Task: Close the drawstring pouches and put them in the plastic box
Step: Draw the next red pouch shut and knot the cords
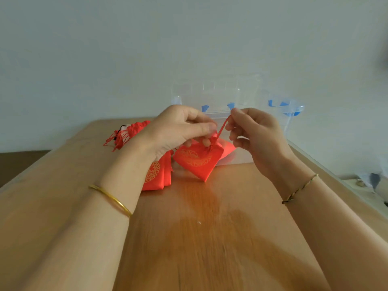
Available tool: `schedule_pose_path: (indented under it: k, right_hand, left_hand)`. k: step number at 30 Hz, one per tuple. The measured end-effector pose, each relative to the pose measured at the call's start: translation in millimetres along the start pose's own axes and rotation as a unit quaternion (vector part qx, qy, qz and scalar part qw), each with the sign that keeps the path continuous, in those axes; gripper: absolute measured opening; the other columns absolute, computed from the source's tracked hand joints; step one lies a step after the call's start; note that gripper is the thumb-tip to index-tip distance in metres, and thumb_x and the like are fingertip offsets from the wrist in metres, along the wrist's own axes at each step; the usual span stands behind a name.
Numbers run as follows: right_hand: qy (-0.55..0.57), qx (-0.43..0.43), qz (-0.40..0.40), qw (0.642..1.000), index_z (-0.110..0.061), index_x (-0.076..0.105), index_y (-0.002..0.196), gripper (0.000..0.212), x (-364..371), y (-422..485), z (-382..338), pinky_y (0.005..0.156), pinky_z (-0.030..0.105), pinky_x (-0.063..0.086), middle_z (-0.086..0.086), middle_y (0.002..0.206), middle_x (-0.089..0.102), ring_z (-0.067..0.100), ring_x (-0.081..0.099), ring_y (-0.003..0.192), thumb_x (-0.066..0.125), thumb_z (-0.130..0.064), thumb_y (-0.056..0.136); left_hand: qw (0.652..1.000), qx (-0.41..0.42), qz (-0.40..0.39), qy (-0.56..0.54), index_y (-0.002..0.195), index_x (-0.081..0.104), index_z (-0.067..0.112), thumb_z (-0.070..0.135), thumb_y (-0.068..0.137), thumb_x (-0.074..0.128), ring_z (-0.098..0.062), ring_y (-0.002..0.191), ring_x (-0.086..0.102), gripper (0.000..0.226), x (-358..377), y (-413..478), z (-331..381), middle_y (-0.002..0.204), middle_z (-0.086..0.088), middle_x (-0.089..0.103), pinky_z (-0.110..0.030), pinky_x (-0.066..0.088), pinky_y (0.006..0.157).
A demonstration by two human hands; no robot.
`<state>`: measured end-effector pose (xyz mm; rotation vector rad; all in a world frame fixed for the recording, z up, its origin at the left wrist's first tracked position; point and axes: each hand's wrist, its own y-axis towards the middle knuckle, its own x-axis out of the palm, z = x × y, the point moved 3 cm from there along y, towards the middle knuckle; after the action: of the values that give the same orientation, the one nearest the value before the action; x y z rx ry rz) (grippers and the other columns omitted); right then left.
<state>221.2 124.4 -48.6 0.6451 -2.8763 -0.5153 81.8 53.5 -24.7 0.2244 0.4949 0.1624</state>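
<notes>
Hanging corner-down, pouch (199, 161) neck pinched by left hand (178, 129), cord (222, 128) upward.

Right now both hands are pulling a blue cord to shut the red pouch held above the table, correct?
Not quite: the cord is red, not blue, as the head view shows. The left hand and right hand are indeed pulling it to shut the red pouch above the table.
</notes>
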Motion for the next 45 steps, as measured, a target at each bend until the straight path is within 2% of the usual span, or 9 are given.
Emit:
schedule_pose_path:
  k: [5, 9, 14, 18, 24, 32, 36, 40, 45]
  right_hand:
    - [-0.009, -0.022, -0.033, 0.999, -0.011, 0.061, 0.072, 0.026, 11.2, -6.8, -5.8, 0.05, 0.021, 0.037, 0.001, 0.071, 0.059, 0.009, 0.047, 0.052, 0.053, -0.023, 0.093]
    - [0.063, 0.077, -0.054, 0.994, -0.009, 0.063, 0.085, 0.037, 8.5, -2.9, 1.2, 0.042, 0.023, 0.034, 0.004, 0.077, 0.065, 0.014, 0.049, 0.047, 0.039, -0.035, 0.097]
    - [0.091, 0.089, -0.066, 0.99, -0.004, 0.059, 0.088, 0.02, 11.3, -2.9, 6.4, 0.047, 0.026, 0.041, 0.009, 0.066, 0.061, 0.017, 0.053, 0.05, 0.038, -0.004, 0.089]
    - [0.002, 0.033, -0.046, 0.998, -0.007, 0.053, 0.085, 0.018, 8.5, -3.4, 6.6, 0.051, 0.023, 0.043, 0.008, 0.065, 0.059, 0.011, 0.054, 0.05, 0.048, 0.01, 0.083]
    - [-0.114, -0.078, -0.056, 0.989, -0.014, 0.06, 0.079, 0.016, 15.7, -6.0, 5.8, 0.058, 0.014, 0.044, 0.002, 0.072, 0.058, 0.005, 0.054, 0.062, 0.067, 0.0, 0.078]
    - [-0.322, -0.21, -0.025, 0.923, -0.011, 0.07, 0.077, 0.002, 23.8, -11.8, -2.9, 0.059, 0.009, 0.035, -0.013, 0.068, 0.047, -0.007, 0.048, 0.062, 0.069, -0.009, 0.076]
    - [-0.229, -0.097, -0.026, 0.968, -0.014, 0.063, 0.064, 0.016, 20.6, -10.7, -2.7, 0.051, 0.01, 0.035, -0.01, 0.056, 0.055, -0.002, 0.046, 0.049, 0.065, -0.008, 0.079]
    - [-0.101, 0.014, -0.008, 0.995, -0.007, 0.063, 0.064, 0.016, 10.8, -6.5, 4.5, 0.043, 0.015, 0.03, -0.013, 0.041, 0.044, 0.001, 0.036, 0.039, 0.066, -0.01, 0.08]
    - [0.006, 0.087, -0.001, 0.996, -0.01, 0.05, 0.051, 0.032, 8.9, -5.5, 8.5, 0.041, 0.019, 0.021, -0.001, 0.047, 0.035, 0.008, 0.027, 0.042, 0.062, -0.004, 0.08]
  left_hand:
    - [1.0, 0.001, -0.006, 0.022, 0.087, 0.066, -0.002, 0.009, 0.083, 0.066, -0.007, 0.049, 0.057, 0.012, 11.5, 0.5, 5.5, 0.062, -0.003, 0.061, -0.008, 0.036, 0.042]
    - [1.0, -0.017, -0.015, 0.001, 0.085, 0.067, 0.002, 0.013, 0.088, 0.06, -0.009, 0.053, 0.059, 0.014, 11.8, 0.3, 2.8, 0.064, -0.002, 0.062, -0.01, 0.036, 0.043]
    - [1.0, -0.028, 0.008, -0.004, 0.092, 0.067, 0.01, 0.021, 0.091, 0.056, -0.005, 0.058, 0.061, 0.015, 8.0, 1.9, -1.0, 0.062, 0.006, 0.066, -0.014, 0.036, 0.046]
    - [0.997, -0.045, 0.047, -0.033, 0.087, 0.065, 0.012, 0.017, 0.092, 0.054, -0.008, 0.057, 0.065, 0.013, 7.1, 5.2, -6.7, 0.063, 0.002, 0.069, -0.019, 0.036, 0.049]
    - [0.99, -0.071, 0.104, -0.066, 0.079, 0.061, 0.01, 0.013, 0.09, 0.057, -0.006, 0.045, 0.062, 0.012, 3.5, 5.0, -9.4, 0.052, 0.002, 0.066, -0.014, 0.038, 0.039]
    - [0.985, -0.066, 0.135, -0.089, 0.073, 0.06, 0.008, 0.006, 0.087, 0.06, -0.008, 0.042, 0.059, 0.014, 1.4, 3.6, -6.1, 0.049, 0.0, 0.062, -0.016, 0.042, 0.038]
    - [0.978, -0.063, 0.167, -0.111, 0.088, 0.054, 0.013, 0.009, 0.089, 0.056, -0.011, 0.053, 0.063, 0.004, -4.9, 3.9, 2.4, 0.071, -0.004, 0.06, -0.019, 0.046, 0.044]
    - [0.983, 0.026, 0.168, 0.064, 0.085, 0.06, 0.021, 0.013, 0.08, 0.067, -0.01, 0.065, 0.058, 0.011, -6.5, 1.6, 16.5, 0.076, 0.002, 0.06, -0.02, 0.043, 0.054]
    - [0.969, 0.079, 0.129, 0.196, 0.074, 0.069, 0.02, 0.016, 0.069, 0.076, -0.008, 0.063, 0.051, 0.009, 9.0, -1.2, 25.5, 0.078, 0.003, 0.052, -0.021, 0.043, 0.063]
